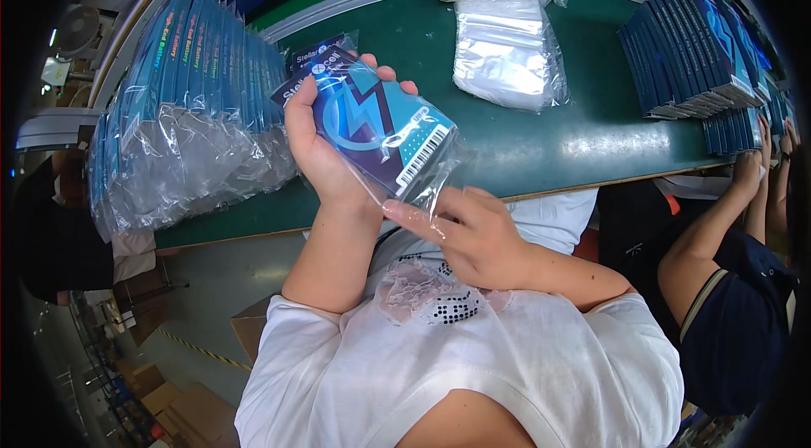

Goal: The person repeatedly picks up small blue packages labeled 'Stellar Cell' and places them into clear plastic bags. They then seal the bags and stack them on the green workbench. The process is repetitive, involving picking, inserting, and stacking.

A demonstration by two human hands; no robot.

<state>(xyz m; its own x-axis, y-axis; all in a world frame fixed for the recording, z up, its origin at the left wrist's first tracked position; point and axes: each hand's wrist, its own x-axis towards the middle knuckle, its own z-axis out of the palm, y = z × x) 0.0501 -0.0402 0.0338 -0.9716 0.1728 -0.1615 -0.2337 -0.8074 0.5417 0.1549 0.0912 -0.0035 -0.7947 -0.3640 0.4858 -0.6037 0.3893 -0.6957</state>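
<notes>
My left hand (328, 162) is wrapped round a flat blue battery box (359, 110), thumb on one edge and fingertips on the other. The box is tilted, with a lightning pattern and a barcode facing up. A clear plastic bag (441, 179) covers it, its loose end sticking out past the barcode edge. At that loose end is my right hand (483, 237), its thumb and fingers closed on the thin film. Just behind the held box, another bagged box (325, 44) shows in part; whether my left hand touches it cannot be seen.
Rows of bagged blue boxes (190, 68) stand at the left. Stacks of clear bags (500, 51) lie at the back of the green table (583, 144). More boxes (688, 51) are stacked at the right, where a co-worker's arm (705, 216) reaches in. Cardboard boxes (198, 414) sit on the floor.
</notes>
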